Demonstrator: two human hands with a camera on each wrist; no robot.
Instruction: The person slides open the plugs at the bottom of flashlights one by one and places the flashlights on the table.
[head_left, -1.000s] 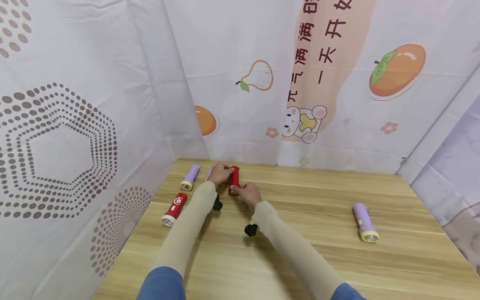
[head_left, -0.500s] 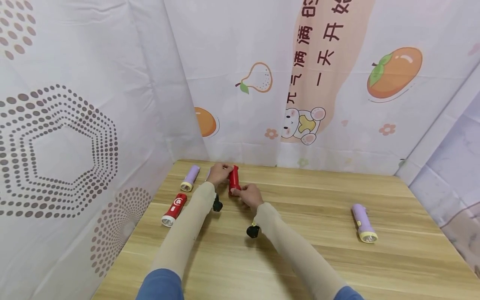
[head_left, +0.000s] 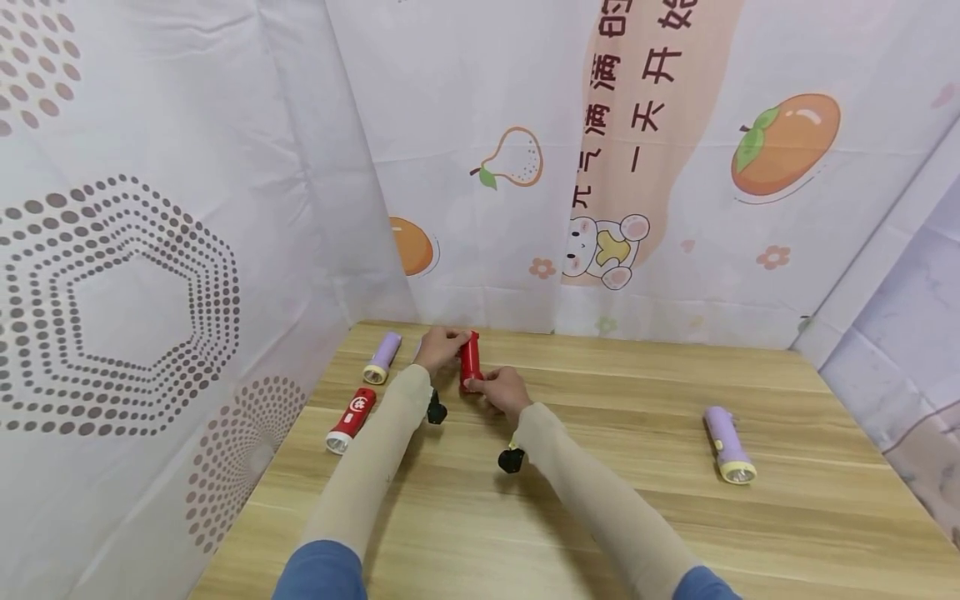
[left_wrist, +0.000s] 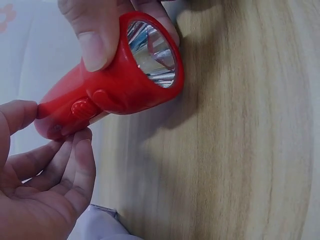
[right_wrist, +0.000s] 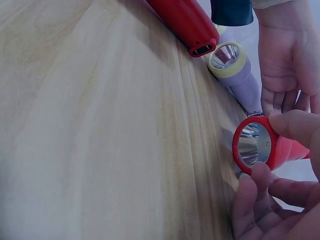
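Observation:
A red flashlight [head_left: 470,357] is held between both hands near the back edge of the table, its lens end toward the person. My left hand [head_left: 437,346] pinches the narrow tail end, thumb on one side and fingers on the other in the left wrist view. Around the wide lens end, my right hand [head_left: 506,389] grips with thumb and fingers, as the right wrist view shows. The flashlight's switch [left_wrist: 85,108] faces the left wrist camera. Just left of it lies a purple flashlight with a yellow rim [right_wrist: 242,85], mostly covered by the left hand in the head view.
At the left of the wooden table [head_left: 615,533] lie another purple flashlight [head_left: 382,357] and a red flashlight with a white head [head_left: 351,421]. A third purple flashlight [head_left: 729,446] lies far right. Printed curtains [head_left: 450,75] stand behind and to the left.
Both hands keep their hold on the red flashlight, which has turned slightly so less of its lens shows. The right wrist has shifted a little to the right.

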